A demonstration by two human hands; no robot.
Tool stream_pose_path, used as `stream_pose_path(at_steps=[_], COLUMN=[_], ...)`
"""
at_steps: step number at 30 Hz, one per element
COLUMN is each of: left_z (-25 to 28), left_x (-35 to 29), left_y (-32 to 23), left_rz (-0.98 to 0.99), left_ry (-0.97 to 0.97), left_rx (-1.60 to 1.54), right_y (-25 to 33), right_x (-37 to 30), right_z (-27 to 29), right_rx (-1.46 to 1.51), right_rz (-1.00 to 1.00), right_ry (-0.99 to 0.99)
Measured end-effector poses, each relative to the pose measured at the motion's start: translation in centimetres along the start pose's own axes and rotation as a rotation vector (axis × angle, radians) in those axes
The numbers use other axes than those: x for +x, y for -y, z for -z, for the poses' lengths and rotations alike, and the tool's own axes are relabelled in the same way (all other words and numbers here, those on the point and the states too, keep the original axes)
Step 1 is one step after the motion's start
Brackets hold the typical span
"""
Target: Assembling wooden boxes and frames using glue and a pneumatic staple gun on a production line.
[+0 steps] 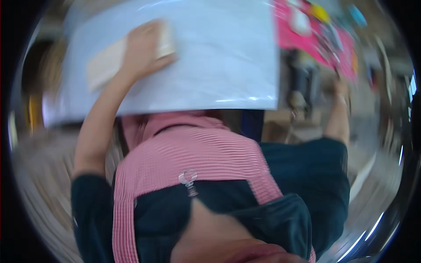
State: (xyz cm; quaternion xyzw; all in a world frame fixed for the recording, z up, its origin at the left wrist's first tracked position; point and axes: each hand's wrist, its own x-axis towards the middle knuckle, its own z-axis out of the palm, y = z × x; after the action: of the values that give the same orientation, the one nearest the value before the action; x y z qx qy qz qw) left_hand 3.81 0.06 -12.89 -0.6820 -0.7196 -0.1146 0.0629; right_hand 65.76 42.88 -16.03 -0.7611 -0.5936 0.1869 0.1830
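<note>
Motion smears much of the picture. My left hand [142,50] grips a long cream-coloured block [105,63] lying at a slant on the white-covered table [223,57]. Its fingers bend over the block's far side, and the thumb lies along the near right end. Far out to the right, my right hand [340,89] reaches to the near edge of a bright pink surface [287,33]. Shiny metal-looking tools [330,46] lie on that surface just beyond the hand. The right fingers are too blurred to show whether they hold anything.
A white rounded object [300,22] and a yellow item [320,13] sit on the pink surface. Past it is a light blue item [358,15]. Between table and right arm stands a dark and grey piece of equipment [303,79]. The table's near edge runs just before my body.
</note>
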Motion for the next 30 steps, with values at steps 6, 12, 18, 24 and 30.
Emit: stream_pose_path(at_steps=[6,12,18,24,30], left_z=[1.6,2.2,1.7,2.3,1.8], left_x=[0.1,0.7,0.6,-0.6,-0.8], left_y=[-1.4,-1.4,-0.2,1.4,1.0], left_rz=[0.129,0.106,0.094,0.083,0.147], left_ry=[0.062,0.106,0.072,0.077,0.099], left_rx=[0.155,0.056,-0.134,-0.077,-0.341], right_y=[-3.2,-0.8,15.0,24.5,27.3], right_x=[0.5,1.3,-14.8,-33.2,-37.6], right_z=[2.2,4.6,1.2,-7.7,-10.5], right_rx=[-0.149,-0.347,0.016,0.246,0.116], right_rz=[0.064,0.048,0.416,0.91,1.355], right_ry=[0.259,0.097,-0.339,0.253,0.346])
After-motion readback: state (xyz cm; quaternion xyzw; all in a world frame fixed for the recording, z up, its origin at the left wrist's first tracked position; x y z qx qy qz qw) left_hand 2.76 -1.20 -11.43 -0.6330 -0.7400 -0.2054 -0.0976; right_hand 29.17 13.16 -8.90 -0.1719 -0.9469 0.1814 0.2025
